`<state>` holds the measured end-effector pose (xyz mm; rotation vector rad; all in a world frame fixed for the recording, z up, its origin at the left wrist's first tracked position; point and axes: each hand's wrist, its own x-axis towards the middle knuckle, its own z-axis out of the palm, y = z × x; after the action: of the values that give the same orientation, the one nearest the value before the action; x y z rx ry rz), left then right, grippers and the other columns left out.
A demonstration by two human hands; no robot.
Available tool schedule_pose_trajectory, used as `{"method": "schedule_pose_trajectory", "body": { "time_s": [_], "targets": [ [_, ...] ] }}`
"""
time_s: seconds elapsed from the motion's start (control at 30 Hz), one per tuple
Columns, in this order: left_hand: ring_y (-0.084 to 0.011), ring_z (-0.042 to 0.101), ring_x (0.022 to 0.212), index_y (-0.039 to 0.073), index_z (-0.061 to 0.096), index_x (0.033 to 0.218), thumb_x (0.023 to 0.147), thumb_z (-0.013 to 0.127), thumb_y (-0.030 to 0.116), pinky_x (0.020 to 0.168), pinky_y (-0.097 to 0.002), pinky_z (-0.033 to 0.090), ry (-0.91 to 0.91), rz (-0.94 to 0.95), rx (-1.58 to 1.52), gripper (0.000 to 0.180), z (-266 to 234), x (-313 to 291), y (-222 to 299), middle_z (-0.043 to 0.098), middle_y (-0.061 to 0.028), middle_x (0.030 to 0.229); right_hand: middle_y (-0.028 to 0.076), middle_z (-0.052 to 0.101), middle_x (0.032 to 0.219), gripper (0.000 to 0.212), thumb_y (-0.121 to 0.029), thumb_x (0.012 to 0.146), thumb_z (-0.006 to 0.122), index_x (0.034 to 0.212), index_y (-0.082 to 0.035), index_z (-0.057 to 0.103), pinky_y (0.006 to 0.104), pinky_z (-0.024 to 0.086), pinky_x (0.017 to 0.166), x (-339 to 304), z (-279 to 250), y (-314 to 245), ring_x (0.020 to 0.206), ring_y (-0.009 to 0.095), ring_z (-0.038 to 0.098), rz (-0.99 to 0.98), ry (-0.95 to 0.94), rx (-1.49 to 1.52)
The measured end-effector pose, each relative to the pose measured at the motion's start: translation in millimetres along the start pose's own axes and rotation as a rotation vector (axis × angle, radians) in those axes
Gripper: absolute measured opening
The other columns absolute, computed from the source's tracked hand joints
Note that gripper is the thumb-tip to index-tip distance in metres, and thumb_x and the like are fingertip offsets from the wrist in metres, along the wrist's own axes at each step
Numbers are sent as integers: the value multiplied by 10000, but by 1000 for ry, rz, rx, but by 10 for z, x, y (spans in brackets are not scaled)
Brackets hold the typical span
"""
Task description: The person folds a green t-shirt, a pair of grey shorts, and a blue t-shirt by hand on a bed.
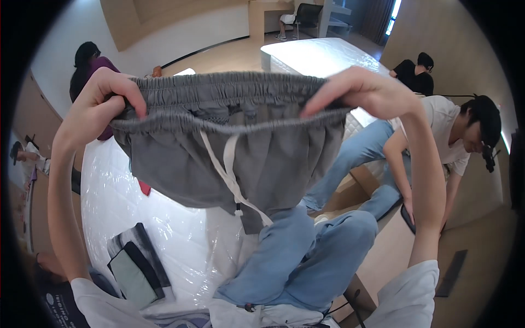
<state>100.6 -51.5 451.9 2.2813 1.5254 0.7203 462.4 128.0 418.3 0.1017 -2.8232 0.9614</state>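
Observation:
A pair of grey shorts [164,158] hangs in the air in front of me, its elastic waistband stretched wide between my hands. My left hand [109,95] grips the waistband's left end, with the fingers hooked over the edge into the opening. At the opposite end my right hand [363,93] holds the waistband the same way. A white drawstring [229,164] dangles from the front of the band. Below the shorts, several folded garments [136,268], grey, black and pale green, lie on the plastic-wrapped mattress [191,240].
Beside me on the right, a person [437,126] in a light shirt and jeans leans over a dark object. An open cardboard box [355,191] stands by that person's legs. Another wrapped mattress [322,54] lies farther back. Other people sit around the room.

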Motion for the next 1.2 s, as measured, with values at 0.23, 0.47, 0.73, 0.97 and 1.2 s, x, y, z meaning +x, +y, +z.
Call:
{"method": "schedule_pose_trajectory", "body": {
  "time_s": [0.23, 0.47, 0.73, 0.97, 1.2],
  "targets": [
    [-155, 530, 665, -47, 609, 636, 703, 694, 126, 635, -263, 412, -157, 209, 7, 204, -34, 54, 271, 576, -71, 695, 19, 466, 616, 313, -200, 870, 635, 686, 27, 524, 299, 340, 558, -231, -131, -502, 626, 116, 425, 240, -11, -388],
    [-111, 495, 658, -83, 562, 665, 737, 676, 136, 578, -265, 389, -6, 149, 108, 257, -81, 132, 300, 540, -54, 729, -48, 346, 639, 333, -253, 918, 619, 718, -4, 524, 240, 249, 494, -409, -290, -334, 587, 39, 295, 252, 368, -111],
    [-42, 560, 660, -13, 665, 842, 853, 663, 277, 574, -184, 450, 172, 79, 212, 291, -111, 1077, 698, 604, 16, 745, -7, 453, 703, 241, -273, 946, 584, 924, -33, 583, 207, 355, 549, -942, -1164, -49, 629, 35, 410, 14, 585, -719],
    [-104, 619, 918, 6, 571, 1173, 847, 680, 348, 803, -225, 494, 498, 55, -187, 485, -322, 1362, 503, 633, -57, 1039, 80, 598, 834, 246, 24, 795, 517, 1040, 27, 532, 314, 471, 699, -473, -1290, -430, 763, 199, 567, 131, 814, -602],
    [-124, 656, 770, -44, 674, 1006, 775, 776, 339, 758, -233, 522, 305, -24, -232, 459, -114, 1356, -376, 688, -91, 903, 44, 558, 778, 379, -399, 811, 711, 859, -47, 578, 270, 409, 698, -89, -724, 325, 760, 108, 508, 432, 756, -417]
  ]
}}
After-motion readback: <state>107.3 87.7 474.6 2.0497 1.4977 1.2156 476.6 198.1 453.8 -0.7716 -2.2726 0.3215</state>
